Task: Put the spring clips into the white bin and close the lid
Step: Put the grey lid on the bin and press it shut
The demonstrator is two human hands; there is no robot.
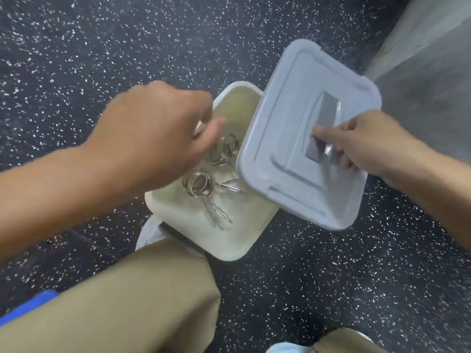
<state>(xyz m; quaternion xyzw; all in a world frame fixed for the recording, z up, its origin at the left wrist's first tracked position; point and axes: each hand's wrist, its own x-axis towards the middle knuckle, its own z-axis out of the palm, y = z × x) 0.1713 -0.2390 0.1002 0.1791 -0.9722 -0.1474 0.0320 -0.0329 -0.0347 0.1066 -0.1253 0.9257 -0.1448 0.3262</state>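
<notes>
Already two spring clips (204, 189) lie inside the white bin (237, 240); the left hand (155, 133), loosely curled over it, grips nothing discernible. The lid (280, 149) is pinched by its handle in the right hand (362, 143), tilted over the bin's right edge; squaring and lowering it is judged next.

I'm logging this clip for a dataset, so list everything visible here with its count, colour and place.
white bin: one, off-white, open, on the floor at centre.
spring clips: at least two, silver metal, lying inside the bin; one partly under the left hand.
lid: one, pale grey-white with a grey handle, held tilted over the bin's right side.
floor: black with white speckles, all around.
wall or panel: one, grey, upper right corner.
blue object: one, lower left edge, unclear what it is.
legs: in tan trousers, along the bottom.
left hand: over the bin, above the clips.
right hand: gripping the lid's handle.
</notes>
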